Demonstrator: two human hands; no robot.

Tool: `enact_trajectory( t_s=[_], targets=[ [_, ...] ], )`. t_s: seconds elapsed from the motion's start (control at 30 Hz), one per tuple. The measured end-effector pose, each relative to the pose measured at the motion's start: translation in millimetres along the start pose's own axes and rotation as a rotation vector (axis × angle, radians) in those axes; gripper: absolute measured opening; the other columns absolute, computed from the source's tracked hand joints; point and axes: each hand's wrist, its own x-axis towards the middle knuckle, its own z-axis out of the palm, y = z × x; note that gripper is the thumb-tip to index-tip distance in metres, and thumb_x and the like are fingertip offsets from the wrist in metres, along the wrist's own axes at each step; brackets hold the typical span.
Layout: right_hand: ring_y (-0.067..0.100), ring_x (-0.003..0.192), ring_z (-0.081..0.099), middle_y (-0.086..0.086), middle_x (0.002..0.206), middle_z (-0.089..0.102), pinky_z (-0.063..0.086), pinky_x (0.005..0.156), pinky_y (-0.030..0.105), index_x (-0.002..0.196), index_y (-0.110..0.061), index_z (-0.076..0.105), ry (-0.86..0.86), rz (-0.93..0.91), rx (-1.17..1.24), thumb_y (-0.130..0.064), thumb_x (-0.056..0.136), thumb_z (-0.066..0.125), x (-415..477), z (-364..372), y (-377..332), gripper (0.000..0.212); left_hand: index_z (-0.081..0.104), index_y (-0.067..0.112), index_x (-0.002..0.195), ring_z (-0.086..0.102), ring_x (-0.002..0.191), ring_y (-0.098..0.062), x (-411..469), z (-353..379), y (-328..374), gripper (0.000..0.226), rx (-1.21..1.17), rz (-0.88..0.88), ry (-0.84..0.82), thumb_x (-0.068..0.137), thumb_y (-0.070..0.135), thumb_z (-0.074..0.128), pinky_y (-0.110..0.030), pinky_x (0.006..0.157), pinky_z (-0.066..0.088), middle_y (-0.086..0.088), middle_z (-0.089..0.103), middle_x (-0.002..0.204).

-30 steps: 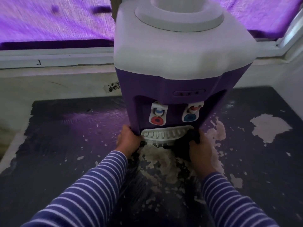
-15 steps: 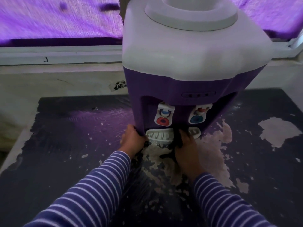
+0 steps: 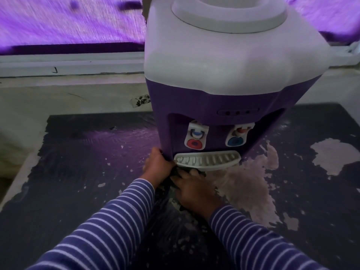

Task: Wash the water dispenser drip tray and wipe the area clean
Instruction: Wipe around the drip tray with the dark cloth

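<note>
A purple and white water dispenser [image 3: 224,98] stands on a dark, peeling table top [image 3: 78,172]. Its white slotted drip tray [image 3: 206,160] sits in place at the base, below the red tap [image 3: 194,144] and the blue tap [image 3: 236,141]. My left hand [image 3: 157,166] grips the dispenser's lower left corner. My right hand [image 3: 194,190] presses a dark cloth [image 3: 176,173] against the table just under the tray's left end. Most of the cloth is hidden under my fingers.
Pale patches [image 3: 249,182] where the dark surface has peeled lie right of my hands, with another patch [image 3: 331,154] at the far right. A pale wall and window sill [image 3: 68,63] run behind the table. The table's left edge [image 3: 17,182] is close by.
My right hand has slid the dark cloth leftward, from the tray's right end to below its left end, uncovering the whole tray. My left hand has stayed on the dispenser's corner.
</note>
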Motion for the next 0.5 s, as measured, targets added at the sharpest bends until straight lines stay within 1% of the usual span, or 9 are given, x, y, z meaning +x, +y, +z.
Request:
enact_trajectory(
  t_s=[0.07,0.13,0.23,0.33,0.37,0.43,0.5],
  targets=[
    [0.031,0.112,0.041,-0.003,0.146,0.041,0.036,0.096,0.041,0.139,-0.033,0.043,-0.060,-0.017,-0.056,-0.036,0.087,0.048,2,-2,4,0.053,0.039,0.027,0.103,0.057,0.103,-0.033,-1,1,0,0.055,-0.006,-0.001,0.008,0.064,0.048,0.073,-0.048,0.091,0.048,-0.008,0.061,0.114],
    [0.031,0.117,0.039,-0.004,0.149,0.038,0.035,0.102,0.041,0.142,-0.035,0.039,-0.112,-0.013,-0.083,-0.034,0.086,0.049,-1,-5,12,0.056,0.041,0.027,0.105,0.058,0.101,-0.032,-1,2,0,0.055,-0.020,-0.001,0.014,0.065,0.048,0.073,-0.049,0.091,0.049,-0.007,0.061,0.113],
    [0.029,0.125,0.038,-0.003,0.152,0.035,0.029,0.107,0.040,0.144,-0.035,0.036,-0.138,0.030,-0.130,-0.032,0.088,0.043,-14,-10,32,0.057,0.042,0.025,0.104,0.059,0.097,-0.032,-2,3,1,0.052,-0.013,-0.013,0.034,0.067,0.045,0.074,-0.049,0.089,0.049,-0.007,0.062,0.110],
    [0.022,0.139,0.027,-0.003,0.156,0.029,0.018,0.114,0.036,0.146,-0.033,0.032,-0.186,0.013,-0.224,-0.039,0.093,0.033,-32,-15,59,0.054,0.043,0.024,0.100,0.060,0.092,-0.034,-3,3,2,0.049,-0.035,-0.014,0.042,0.066,0.041,0.074,-0.050,0.085,0.051,-0.008,0.062,0.104],
    [0.019,0.141,0.024,-0.005,0.156,0.029,0.016,0.115,0.034,0.146,-0.032,0.033,-0.184,0.032,-0.206,-0.040,0.094,0.031,-38,-18,68,0.053,0.043,0.023,0.099,0.061,0.091,-0.035,-3,3,3,0.049,-0.048,-0.012,0.037,0.065,0.040,0.074,-0.051,0.083,0.052,-0.009,0.063,0.103],
    [0.015,0.141,0.025,-0.009,0.155,0.031,0.017,0.116,0.032,0.146,-0.034,0.035,-0.131,0.125,-0.168,-0.043,0.095,0.034,-50,-27,84,0.052,0.044,0.023,0.100,0.062,0.090,-0.037,-4,4,4,0.050,-0.079,-0.012,0.033,0.064,0.038,0.075,-0.053,0.081,0.054,-0.010,0.063,0.103],
    [0.016,0.137,0.033,-0.010,0.153,0.034,0.029,0.112,0.033,0.145,-0.036,0.036,-0.026,0.264,-0.166,-0.045,0.094,0.037,-63,-36,96,0.051,0.046,0.021,0.103,0.062,0.092,-0.037,-4,6,4,0.051,-0.096,-0.009,0.047,0.065,0.036,0.077,-0.052,0.080,0.054,-0.010,0.063,0.104]
  ],
)
